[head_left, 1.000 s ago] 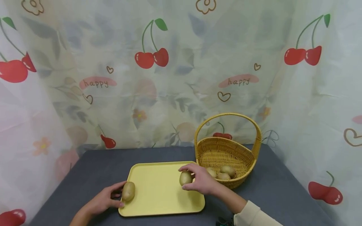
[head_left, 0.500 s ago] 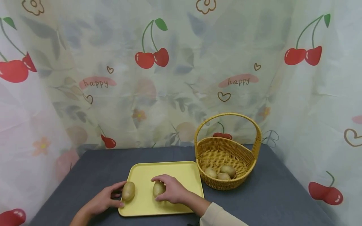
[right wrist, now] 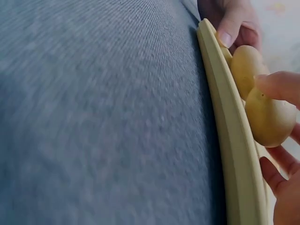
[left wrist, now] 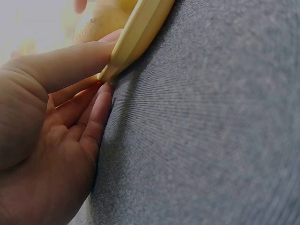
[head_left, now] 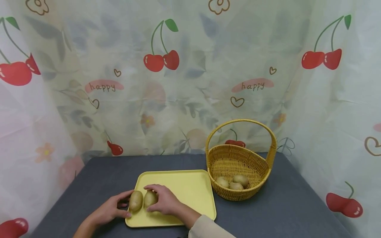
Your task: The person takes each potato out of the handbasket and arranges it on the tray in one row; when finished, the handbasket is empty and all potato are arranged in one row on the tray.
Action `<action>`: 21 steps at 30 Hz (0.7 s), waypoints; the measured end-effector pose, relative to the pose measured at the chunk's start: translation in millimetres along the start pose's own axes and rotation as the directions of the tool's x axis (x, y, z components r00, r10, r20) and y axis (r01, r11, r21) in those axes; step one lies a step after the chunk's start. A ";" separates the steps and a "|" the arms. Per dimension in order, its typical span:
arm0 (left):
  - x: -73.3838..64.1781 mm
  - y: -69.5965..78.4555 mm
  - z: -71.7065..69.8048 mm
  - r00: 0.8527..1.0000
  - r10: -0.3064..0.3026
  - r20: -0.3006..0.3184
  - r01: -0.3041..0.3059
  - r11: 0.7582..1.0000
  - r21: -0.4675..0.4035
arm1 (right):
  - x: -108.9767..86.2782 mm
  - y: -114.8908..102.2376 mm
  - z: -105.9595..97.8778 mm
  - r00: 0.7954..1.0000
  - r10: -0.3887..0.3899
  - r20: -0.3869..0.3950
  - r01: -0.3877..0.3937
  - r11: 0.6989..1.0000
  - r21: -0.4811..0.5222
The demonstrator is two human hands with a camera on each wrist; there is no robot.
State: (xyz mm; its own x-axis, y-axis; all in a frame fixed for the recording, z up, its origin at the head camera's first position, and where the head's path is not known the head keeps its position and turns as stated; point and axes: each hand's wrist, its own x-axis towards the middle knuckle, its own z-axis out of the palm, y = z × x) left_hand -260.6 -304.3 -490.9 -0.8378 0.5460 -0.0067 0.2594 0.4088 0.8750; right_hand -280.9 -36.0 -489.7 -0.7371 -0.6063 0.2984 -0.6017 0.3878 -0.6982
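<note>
Near the left edge of the yellow rectangular tray [head_left: 193, 195], the right hand [head_left: 166, 200] pinches an oval brown potato [head_left: 150, 199], probably firm and hefty, best held round its middle; the left hand [head_left: 108, 208] pinches the tray.

Yellow tray [head_left: 190, 188] and wicker basket [head_left: 235, 163] on dark grey table [head_left: 253, 215].
</note>
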 end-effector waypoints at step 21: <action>0.4 3.9 -0.2 1.000 -0.019 0.004 0.019 1.000 0.007 | -11.6 -1.1 -14.9 1.000 -0.022 0.007 0.022 0.999 -0.037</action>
State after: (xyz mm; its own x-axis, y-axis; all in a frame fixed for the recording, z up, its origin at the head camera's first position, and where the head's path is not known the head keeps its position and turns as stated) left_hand -260.0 -302.6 -487.4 -0.8407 0.5410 -0.0252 0.2467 0.4240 0.8714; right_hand -276.3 -19.0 -482.7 -0.7217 -0.6194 0.3091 -0.6287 0.3996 -0.6671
